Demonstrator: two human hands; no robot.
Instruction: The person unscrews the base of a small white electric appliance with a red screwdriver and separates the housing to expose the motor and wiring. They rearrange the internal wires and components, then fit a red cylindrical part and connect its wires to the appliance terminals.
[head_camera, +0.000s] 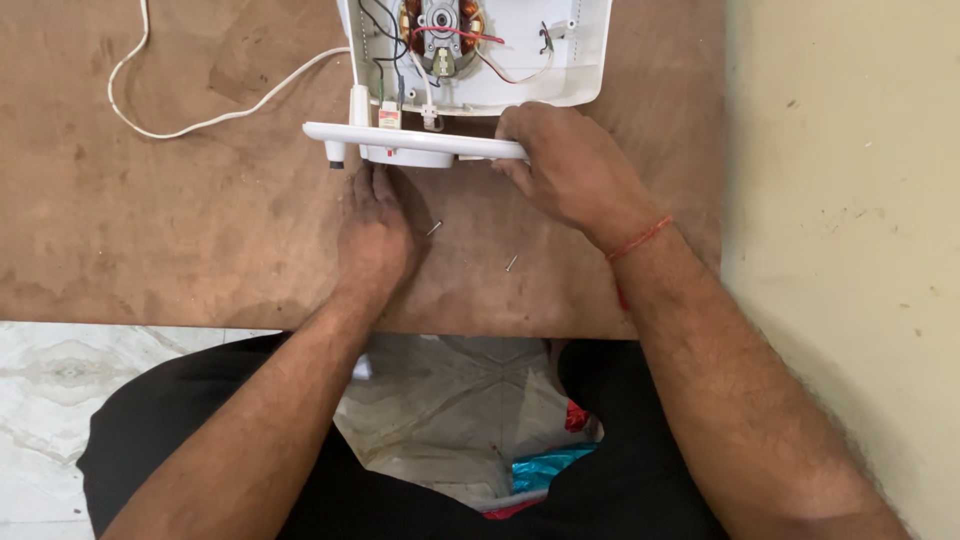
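Currently: right hand (575, 170) clamps white panel (415, 143) end; left hand (373, 225) presses beneath, fingers together. Motor housing (520, 50) at 12 o'clock. Best: steady panel, mind loose screws (434, 229) on worktop (180, 220).

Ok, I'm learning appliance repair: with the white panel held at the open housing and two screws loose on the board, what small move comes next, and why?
Probably the left hand reaches for the nearer screw: the right hand already grips the white panel against the open housing, and the left only rests under it.
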